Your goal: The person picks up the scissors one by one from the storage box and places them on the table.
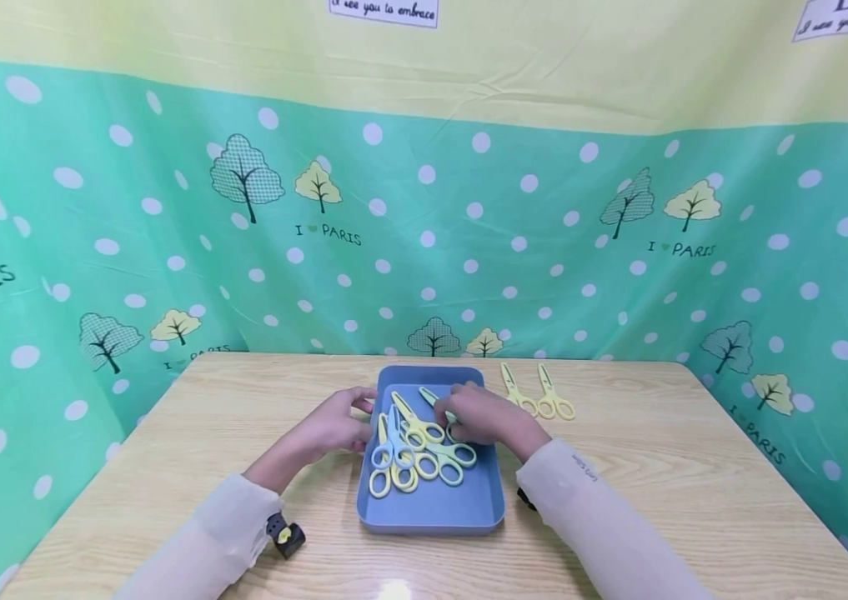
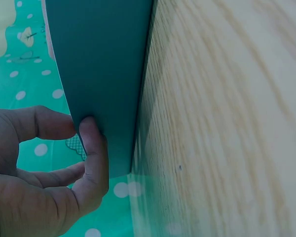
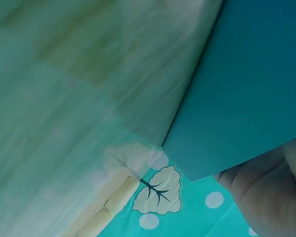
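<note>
A blue tray point(image 1: 461, 508) holds several pairs of scissors with pale yellow, green and blue handles, heaped mostly on its left side. At the tray's left wall, my left hand point(image 1: 333, 425) pinches the rim between thumb and finger; the left wrist view shows that wall point(image 2: 103, 64) up close, with the hand point(image 2: 44, 197) at its edge. My right hand point(image 1: 476, 412) reaches over the right wall, its fingers curled at a pair of green scissors point(image 1: 428, 395) and partly covering them. In the right wrist view, the tray wall point(image 3: 237, 98) hides that hand's point(image 3: 274, 197) fingers.
Two pairs of yellow scissors point(image 1: 554, 400) lie side by side on the wooden table point(image 1: 634, 467), right of the tray. A green and yellow printed curtain point(image 1: 424, 208) hangs behind the table and along its sides.
</note>
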Demonstrator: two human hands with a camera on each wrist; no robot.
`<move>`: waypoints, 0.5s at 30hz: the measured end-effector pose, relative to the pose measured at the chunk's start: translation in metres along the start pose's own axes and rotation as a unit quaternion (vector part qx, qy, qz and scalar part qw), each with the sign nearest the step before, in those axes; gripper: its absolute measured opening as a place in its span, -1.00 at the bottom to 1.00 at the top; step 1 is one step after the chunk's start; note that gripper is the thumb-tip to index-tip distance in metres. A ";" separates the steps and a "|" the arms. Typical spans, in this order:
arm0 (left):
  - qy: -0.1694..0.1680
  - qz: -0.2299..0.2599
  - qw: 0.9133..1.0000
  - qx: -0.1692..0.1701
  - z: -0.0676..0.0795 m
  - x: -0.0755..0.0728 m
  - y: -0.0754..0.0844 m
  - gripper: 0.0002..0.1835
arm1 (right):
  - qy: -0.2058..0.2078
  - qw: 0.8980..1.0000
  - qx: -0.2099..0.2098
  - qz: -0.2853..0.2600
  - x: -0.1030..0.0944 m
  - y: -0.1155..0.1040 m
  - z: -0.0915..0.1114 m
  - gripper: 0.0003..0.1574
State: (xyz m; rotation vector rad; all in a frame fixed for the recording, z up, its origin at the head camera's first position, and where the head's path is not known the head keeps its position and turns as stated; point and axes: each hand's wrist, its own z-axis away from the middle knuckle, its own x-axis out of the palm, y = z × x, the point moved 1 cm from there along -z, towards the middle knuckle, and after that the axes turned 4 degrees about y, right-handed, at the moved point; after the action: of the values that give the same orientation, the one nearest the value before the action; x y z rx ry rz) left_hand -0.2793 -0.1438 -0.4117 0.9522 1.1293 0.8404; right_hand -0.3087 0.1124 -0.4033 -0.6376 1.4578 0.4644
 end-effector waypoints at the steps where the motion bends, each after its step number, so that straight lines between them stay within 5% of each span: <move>1: 0.000 0.001 1.000 0.000 0.000 0.000 0.000 -0.08 | 0.001 1.000 0.002 0.000 -0.001 0.000 0.000 -0.79; 15: -0.003 0.004 1.000 0.000 0.000 -0.002 0.000 -0.08 | 0.050 0.998 0.023 -0.035 -0.013 0.001 0.009 -0.78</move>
State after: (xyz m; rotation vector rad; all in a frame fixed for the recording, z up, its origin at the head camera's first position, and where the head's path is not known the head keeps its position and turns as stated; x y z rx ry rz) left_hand -0.2795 -0.1462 -0.4109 0.9592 1.1203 0.8430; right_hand -0.3036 0.1196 -0.3909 -0.6798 1.5315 0.3474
